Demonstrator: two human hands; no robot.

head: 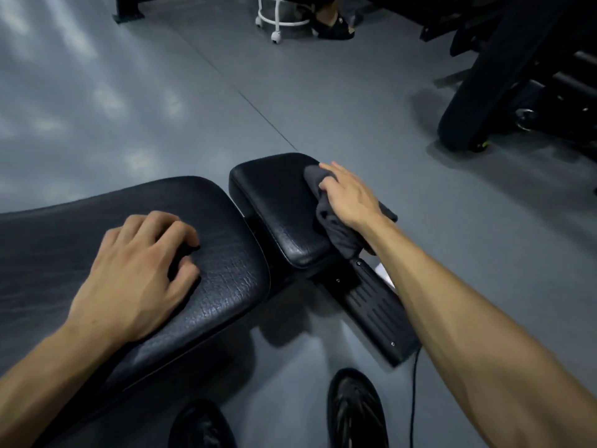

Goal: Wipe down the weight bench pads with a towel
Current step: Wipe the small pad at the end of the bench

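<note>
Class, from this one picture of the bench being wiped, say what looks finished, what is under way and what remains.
Done: nothing can be confirmed; neither pad shows wipe marks. In hand: the right hand presses the grey towel onto the small pad, near its right edge. The left hand rests on the long pad, fingers curled, holding nothing. Left: probably the long pad, which the towel is not touching.

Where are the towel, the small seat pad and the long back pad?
towel [336, 231]: head view, bunched cloth below the hand.
small seat pad [274, 202]: head view, bare top surface.
long back pad [226, 273]: head view, textured top near its end.
</note>
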